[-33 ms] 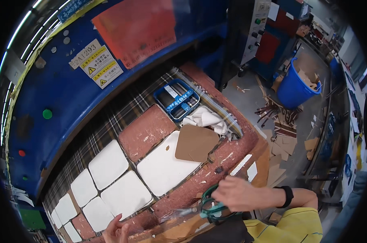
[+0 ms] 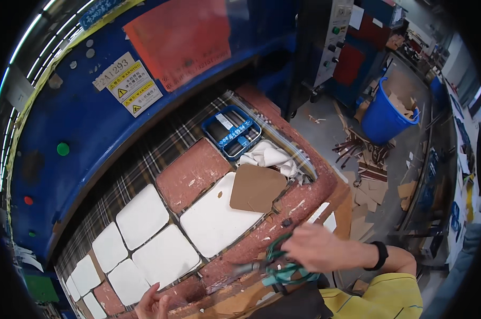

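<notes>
Almost nothing differs between the two moments. The right hand [image 2: 317, 247], closed around the green-handled scissors [image 2: 275, 266], shows no shift that can be made out against the worn reddish-brown bench [image 2: 304, 199], with the blades pointing left along the front edge as before. The left hand [image 2: 150, 304] at the lower rim, fingers raised, likewise sits where it did, beside the white square leather pieces [image 2: 166, 258]; any small movement is too slight to tell.
</notes>
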### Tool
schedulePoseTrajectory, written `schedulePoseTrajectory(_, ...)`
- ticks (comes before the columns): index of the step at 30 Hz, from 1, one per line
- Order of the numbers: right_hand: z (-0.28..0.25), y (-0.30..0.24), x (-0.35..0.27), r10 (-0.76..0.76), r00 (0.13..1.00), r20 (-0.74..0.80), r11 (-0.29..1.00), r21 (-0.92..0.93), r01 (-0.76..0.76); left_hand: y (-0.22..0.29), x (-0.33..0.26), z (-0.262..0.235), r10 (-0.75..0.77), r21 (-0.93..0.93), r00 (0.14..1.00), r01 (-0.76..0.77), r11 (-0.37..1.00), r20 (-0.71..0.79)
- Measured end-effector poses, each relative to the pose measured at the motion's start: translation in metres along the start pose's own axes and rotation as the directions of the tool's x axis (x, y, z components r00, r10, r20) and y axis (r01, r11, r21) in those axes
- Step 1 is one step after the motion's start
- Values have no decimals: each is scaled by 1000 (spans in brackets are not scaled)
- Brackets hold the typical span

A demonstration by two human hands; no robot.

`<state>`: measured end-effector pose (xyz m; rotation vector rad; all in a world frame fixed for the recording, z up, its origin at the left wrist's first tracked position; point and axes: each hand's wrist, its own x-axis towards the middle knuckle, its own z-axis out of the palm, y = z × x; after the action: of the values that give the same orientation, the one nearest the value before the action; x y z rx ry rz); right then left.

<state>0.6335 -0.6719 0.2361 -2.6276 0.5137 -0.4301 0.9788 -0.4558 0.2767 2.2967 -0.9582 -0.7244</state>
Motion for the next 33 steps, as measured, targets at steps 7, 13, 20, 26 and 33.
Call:
schedulePoseTrajectory(7, -115, 23, 5, 670, 583, -461, 735, 524, -431, -56, -5, -2, 48, -167, 998, -56, 984, -49)
schedulePoseTrajectory(13, -208, 38, 17, 742, 396, -541, 642, 743, -188, -114, -4, -13, 82, -272, 988, -115, 956, -130)
schedulePoseTrajectory(20, -293, 59, 15, 537, 420, -731, 843, 441, -310, -93, -13, -20, 94, -266, 980, -139, 954, -175)
schedulePoseTrajectory(26, -353, 122, 92, 16, 520, -854, 852, -261, -454, -19, -18, -16, 86, -155, 977, -118, 981, -194)
schedulePoseTrajectory(33, -370, 190, 194, -124, 724, -678, 822, -479, -308, 94, -28, 29, 46, 9, 985, -45, 999, -165)
